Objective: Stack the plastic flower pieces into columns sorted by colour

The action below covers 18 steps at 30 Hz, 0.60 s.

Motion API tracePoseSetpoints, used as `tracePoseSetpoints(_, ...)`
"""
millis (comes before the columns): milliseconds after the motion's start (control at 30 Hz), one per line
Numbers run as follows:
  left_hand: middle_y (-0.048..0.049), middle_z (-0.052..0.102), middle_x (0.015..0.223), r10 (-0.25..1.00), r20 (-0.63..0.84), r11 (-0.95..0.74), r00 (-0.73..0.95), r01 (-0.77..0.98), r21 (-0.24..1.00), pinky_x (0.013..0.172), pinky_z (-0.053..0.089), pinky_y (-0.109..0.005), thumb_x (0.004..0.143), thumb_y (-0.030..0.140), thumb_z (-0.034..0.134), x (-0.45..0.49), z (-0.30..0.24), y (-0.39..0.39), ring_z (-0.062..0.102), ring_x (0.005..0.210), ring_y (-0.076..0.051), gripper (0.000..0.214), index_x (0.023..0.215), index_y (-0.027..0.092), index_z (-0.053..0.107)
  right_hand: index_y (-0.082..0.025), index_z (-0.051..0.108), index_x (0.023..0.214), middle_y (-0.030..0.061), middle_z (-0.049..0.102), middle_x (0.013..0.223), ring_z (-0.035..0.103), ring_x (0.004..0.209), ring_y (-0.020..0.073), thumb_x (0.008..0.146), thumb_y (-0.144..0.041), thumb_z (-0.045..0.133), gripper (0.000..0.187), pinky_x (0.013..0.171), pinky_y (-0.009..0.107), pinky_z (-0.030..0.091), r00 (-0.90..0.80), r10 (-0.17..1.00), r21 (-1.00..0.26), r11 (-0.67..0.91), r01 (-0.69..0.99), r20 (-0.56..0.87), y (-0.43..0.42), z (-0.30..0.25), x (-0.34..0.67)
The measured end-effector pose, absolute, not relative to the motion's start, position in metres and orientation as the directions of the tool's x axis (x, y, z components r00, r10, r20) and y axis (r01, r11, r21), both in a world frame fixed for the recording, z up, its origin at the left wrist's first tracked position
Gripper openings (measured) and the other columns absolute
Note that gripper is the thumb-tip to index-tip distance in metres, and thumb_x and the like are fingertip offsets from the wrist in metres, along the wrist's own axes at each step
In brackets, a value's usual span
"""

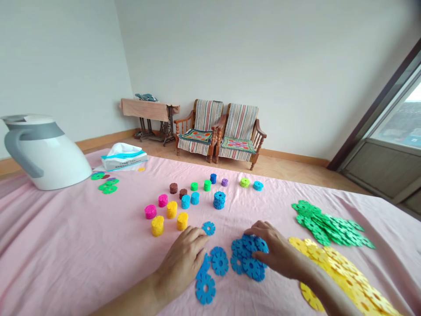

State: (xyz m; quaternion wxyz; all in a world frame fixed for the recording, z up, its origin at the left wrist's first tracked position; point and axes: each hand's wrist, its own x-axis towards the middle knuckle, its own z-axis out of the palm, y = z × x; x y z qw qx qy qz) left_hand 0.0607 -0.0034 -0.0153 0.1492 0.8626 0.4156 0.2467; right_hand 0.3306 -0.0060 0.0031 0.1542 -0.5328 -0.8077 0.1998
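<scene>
My left hand [185, 256] is low over the pink cloth with its fingers bent and bunched; anything inside them is hidden. A small blue notched disc [208, 228] lies just beyond its fingertips. Larger blue discs [220, 261] lie beside and partly beneath that hand, one nearer disc [205, 289] in plain view. My right hand [274, 250] reaches over a loose heap of blue discs [252, 266]. Its thumb lies on the heap, apart from the other fingers, which curve over the far side.
Yellow discs [345, 276] and green discs [329, 224] spread at the right. Ahead stand short stacks, including a yellow stack [158, 226], a pink stack [150, 212] and a blue stack [219, 200]. A white jug [55, 153] and tissue pack [125, 158] stand left.
</scene>
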Motion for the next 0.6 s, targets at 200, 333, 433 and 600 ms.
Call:
tracePoseSetpoints(200, -0.0043, 0.057, 0.109, 0.79, 0.302, -0.612, 0.534, 0.654, 0.444, 0.092, 0.043, -0.036, 0.082, 0.007, 0.045, 0.06, -0.018, -0.004, 0.05, 0.102, -0.019, 0.034, 0.109, 0.023, 0.057, -0.021, 0.056, 0.095, 0.0045, 0.055, 0.094, 0.05, 0.089, 0.019, 0.067, -0.015, 0.056, 0.029, 0.081, 0.034, 0.039, -0.367, 0.929, -0.482, 0.346, 0.805, 0.053, -0.004, 0.0, 0.327)
tracePoseSetpoints(333, -0.0049, 0.056, 0.115, 0.793, 0.292, -0.608, 0.535, 0.655, 0.45, 0.095, 0.04, -0.038, 0.084, 0.011, 0.047, 0.059, -0.019, -0.004, 0.049, 0.107, -0.02, 0.033, 0.113, 0.023, 0.055, -0.019, 0.053, 0.09, 0.0035, 0.054, 0.09, 0.05, 0.085, 0.0173, 0.064, -0.013, 0.057, 0.027, 0.077, 0.032, 0.041, -0.348, 0.934, -0.511, 0.338, 0.79, 0.08, 0.002, 0.003, 0.318)
tracePoseSetpoints(433, -0.0045, 0.055, 0.115, 0.799, 0.295, -0.598, 0.524, 0.641, 0.48, 0.096, 0.04, -0.037, 0.084, 0.012, 0.047, 0.059, -0.018, -0.004, 0.048, 0.108, -0.02, 0.031, 0.112, 0.023, 0.054, -0.019, 0.052, 0.09, 0.0029, 0.054, 0.089, 0.051, 0.084, 0.0163, 0.067, -0.016, 0.057, 0.024, 0.076, 0.031, 0.042, -0.34, 0.927, -0.56, 0.369, 0.742, 0.161, 0.012, 0.003, 0.298)
tracePoseSetpoints(600, -0.0043, 0.055, 0.096, 0.838, 0.28, -0.541, 0.469, 0.646, 0.538, 0.085, 0.044, -0.034, 0.079, 0.005, 0.043, 0.058, -0.016, -0.005, 0.052, 0.094, -0.019, 0.022, 0.092, 0.019, 0.053, -0.018, 0.051, 0.091, 0.005, 0.054, 0.089, 0.051, 0.085, 0.0181, 0.068, -0.02, 0.06, 0.025, 0.076, 0.031, 0.043, -0.286, 0.913, -0.572, 0.406, 0.713, 0.291, 0.032, -0.011, 0.252)
